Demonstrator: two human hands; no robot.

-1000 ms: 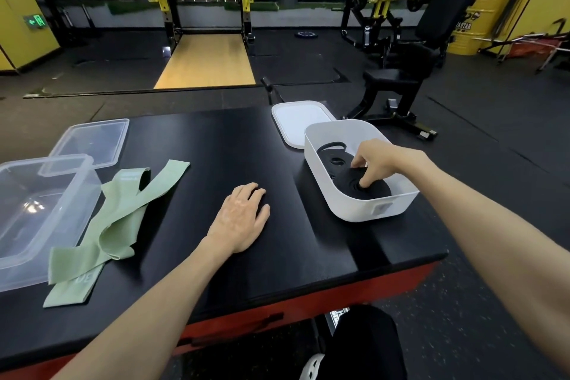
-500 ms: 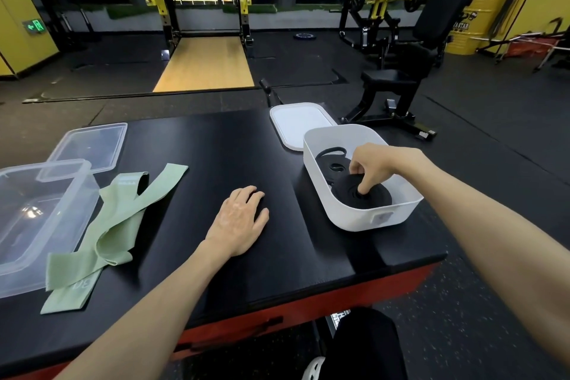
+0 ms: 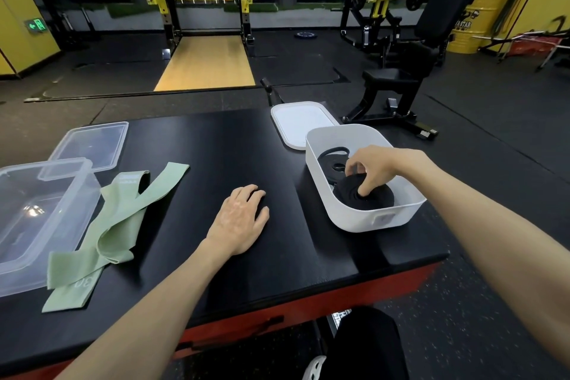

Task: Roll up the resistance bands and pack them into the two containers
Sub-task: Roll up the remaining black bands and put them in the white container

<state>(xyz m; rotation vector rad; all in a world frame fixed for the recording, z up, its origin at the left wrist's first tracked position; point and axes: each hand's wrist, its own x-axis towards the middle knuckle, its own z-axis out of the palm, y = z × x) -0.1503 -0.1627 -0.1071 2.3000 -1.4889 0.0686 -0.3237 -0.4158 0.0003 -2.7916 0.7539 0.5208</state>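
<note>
A white container stands on the right of the black table. Two rolled black bands lie inside it: a near roll and a smaller far roll. My right hand reaches into the container, its curled fingertips pressing down into the centre of the near roll. My left hand rests flat on the table, fingers straight, holding nothing. Unrolled green bands lie loose on the left, beside a clear plastic container.
A white lid lies behind the white container, and a clear lid behind the clear one. The table's red front edge is near me. Gym machines and a squat rack stand on the floor beyond.
My right hand stays in the white container on the near black roll, its fingers shifting slightly. The left hand has not moved.
</note>
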